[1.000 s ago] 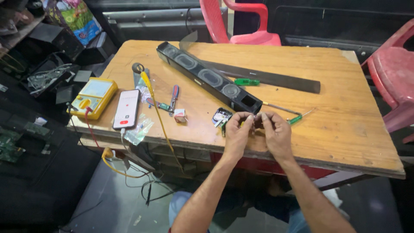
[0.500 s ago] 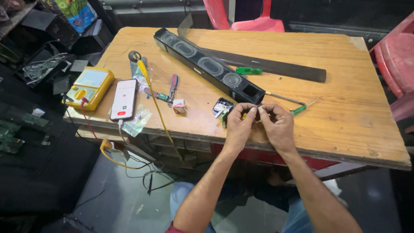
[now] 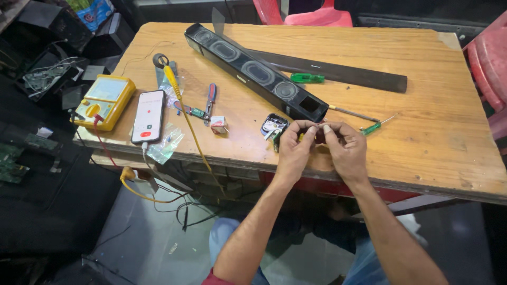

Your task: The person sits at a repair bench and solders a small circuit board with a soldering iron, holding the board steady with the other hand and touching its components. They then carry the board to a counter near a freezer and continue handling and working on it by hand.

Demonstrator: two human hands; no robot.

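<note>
I'm seeing both hands meeting over the counter (image 3: 422, 148): left grip (image 3: 293, 148) and right grip (image 3: 346, 148) pinching a small part (image 3: 318, 135) beside the black speaker bar (image 3: 253, 71).

Electronics repair workshop, small and informal. Evidence: scuffed plywood bench (image 3: 422, 79) carrying a yellow multimeter (image 3: 104, 101) with leads at left, a long black soundbar (image 3: 253, 71) opened up at centre with its grille strip (image 3: 338, 74) lying off to the upper right, green-handled screwdrivers (image 3: 307, 78), small cutters (image 3: 210, 100), a phone (image 3: 148, 116) on a charging cable. Loose circuit boards (image 3: 13, 158) and cabling on dark shelving at far left. Red plastic chairs (image 3: 317, 13) along the top and right edges.
</note>
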